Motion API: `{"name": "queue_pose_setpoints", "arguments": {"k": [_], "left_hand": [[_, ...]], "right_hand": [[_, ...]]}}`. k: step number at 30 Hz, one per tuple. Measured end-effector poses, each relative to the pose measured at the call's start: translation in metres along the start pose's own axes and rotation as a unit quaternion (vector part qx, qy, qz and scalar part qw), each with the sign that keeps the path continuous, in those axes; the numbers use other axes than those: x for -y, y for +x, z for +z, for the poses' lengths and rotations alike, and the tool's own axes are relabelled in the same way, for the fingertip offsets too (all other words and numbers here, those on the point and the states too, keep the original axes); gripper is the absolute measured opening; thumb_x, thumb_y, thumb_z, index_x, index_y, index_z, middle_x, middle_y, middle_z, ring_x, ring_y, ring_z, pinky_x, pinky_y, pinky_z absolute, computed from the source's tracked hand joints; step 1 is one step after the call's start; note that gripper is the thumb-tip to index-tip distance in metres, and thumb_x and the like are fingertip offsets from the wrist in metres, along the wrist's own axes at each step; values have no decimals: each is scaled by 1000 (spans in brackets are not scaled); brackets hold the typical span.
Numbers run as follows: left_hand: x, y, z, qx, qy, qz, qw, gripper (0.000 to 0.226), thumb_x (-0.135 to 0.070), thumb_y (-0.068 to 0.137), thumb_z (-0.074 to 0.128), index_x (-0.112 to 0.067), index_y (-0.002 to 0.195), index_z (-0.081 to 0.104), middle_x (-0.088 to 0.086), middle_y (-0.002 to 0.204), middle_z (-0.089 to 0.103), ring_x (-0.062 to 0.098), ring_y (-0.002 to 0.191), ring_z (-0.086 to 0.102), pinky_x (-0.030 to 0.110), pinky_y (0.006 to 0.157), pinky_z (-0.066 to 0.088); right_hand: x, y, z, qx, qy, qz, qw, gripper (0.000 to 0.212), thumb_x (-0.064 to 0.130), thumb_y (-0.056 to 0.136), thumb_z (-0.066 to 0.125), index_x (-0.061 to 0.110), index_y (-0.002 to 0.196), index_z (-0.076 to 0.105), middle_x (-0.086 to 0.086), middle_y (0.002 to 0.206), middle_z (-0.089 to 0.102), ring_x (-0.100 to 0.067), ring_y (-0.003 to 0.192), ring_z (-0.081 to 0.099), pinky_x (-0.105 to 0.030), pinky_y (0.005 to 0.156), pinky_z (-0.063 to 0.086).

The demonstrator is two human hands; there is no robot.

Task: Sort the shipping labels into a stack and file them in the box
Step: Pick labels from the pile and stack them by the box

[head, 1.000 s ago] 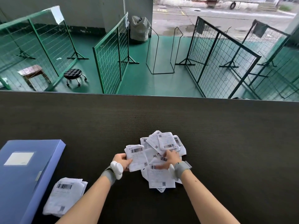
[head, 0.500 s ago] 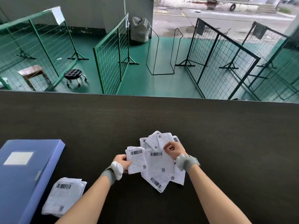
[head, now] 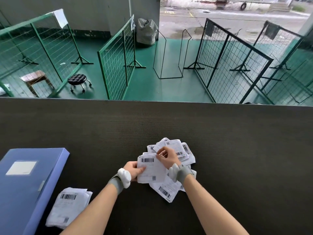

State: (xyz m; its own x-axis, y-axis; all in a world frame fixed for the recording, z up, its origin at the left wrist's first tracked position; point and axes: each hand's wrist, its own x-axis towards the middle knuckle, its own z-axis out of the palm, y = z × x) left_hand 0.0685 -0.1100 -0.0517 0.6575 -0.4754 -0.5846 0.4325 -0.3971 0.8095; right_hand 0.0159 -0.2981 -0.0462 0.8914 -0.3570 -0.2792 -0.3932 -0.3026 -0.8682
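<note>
The left hand (head: pixel 133 170) gripped a small sheaf of labels (head: pixel 149 168) by its left edge, thumb laid across the front, barcode at the top facing up. The right hand (head: pixel 166 158) pinched the top right corner of that same sheaf with curled fingers. Just behind and under both hands, the loose pile of labels (head: pixel 179 150) lay fanned out on the dark table (head: pixel 237 150), one sheet (head: pixel 166 192) poking out toward the person below the right wrist. Over by the left forearm sat a finished stack of labels (head: pixel 67 207), flat on the table, right beside the closed blue box (head: pixel 28 184). Both wrists wore grey bands with white pods.
</note>
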Motion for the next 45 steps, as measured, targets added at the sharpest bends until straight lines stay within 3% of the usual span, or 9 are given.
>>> {"name": "queue_pose_setpoints", "arguments": {"k": [5,11,18,24,28,34,37,40,45], "left_hand": [[10,7,-8,-84,53,-2,995,20,-8,89,61,1,106,65,11,96,67,27,95,65,35,83,53],[14,11,-12,-118,68,-13,991,19,-7,89,60,-20,75,61,1,83,65,22,85,63,33,81,52],[15,9,-7,-122,66,-15,990,15,-5,89,59,-14,78,63,-1,77,64,17,76,63,25,66,52],[16,9,-12,-129,77,-24,988,18,-5,90,59,2,105,65,1,80,64,19,79,62,23,64,49],[18,8,-16,-136,87,-30,986,21,-6,89,59,3,107,65,12,97,67,21,85,62,29,76,48],[20,8,-16,-135,85,-29,987,13,-5,89,60,-1,99,67,9,92,66,22,86,62,28,76,49],[19,6,-16,-136,83,-26,987,7,-4,89,59,-4,90,67,-2,77,64,16,77,62,22,65,48],[18,7,-21,-131,71,-30,988,8,-4,89,59,-6,86,66,-1,77,64,20,81,63,26,73,49],[16,5,-21,-134,69,-31,988,21,-2,89,58,-14,73,62,-1,75,64,21,79,63,25,68,50]], "right_hand": [[-18,2,-8,-24,-123,92,988,31,40,87,67,14,98,54,-1,91,62,-14,79,60,-27,71,53],[-52,-15,-21,89,-339,138,926,79,36,55,90,19,116,44,-2,117,52,-23,113,50,-40,98,47],[-58,-9,-23,80,-307,132,939,27,22,75,76,22,86,52,-2,107,61,-22,106,58,-37,94,52],[-50,-12,-20,68,-305,88,946,23,15,84,64,25,70,48,4,86,57,-19,89,58,-33,81,52],[-45,-12,-17,73,-287,89,951,20,19,82,70,23,85,51,4,91,58,-17,90,58,-34,84,53],[-39,-7,1,92,-374,107,917,88,34,69,84,11,136,31,-6,117,63,-26,110,61,-45,94,50],[-37,-7,4,86,-405,82,906,64,23,79,76,13,129,37,-7,119,62,-26,111,61,-38,88,51],[-35,-8,-3,51,-426,30,903,22,11,89,60,21,100,44,-3,112,62,-23,104,61,-36,84,53],[-30,1,-21,12,-383,55,922,17,4,91,50,19,99,47,-6,106,62,-22,93,58,-32,76,49]]}}
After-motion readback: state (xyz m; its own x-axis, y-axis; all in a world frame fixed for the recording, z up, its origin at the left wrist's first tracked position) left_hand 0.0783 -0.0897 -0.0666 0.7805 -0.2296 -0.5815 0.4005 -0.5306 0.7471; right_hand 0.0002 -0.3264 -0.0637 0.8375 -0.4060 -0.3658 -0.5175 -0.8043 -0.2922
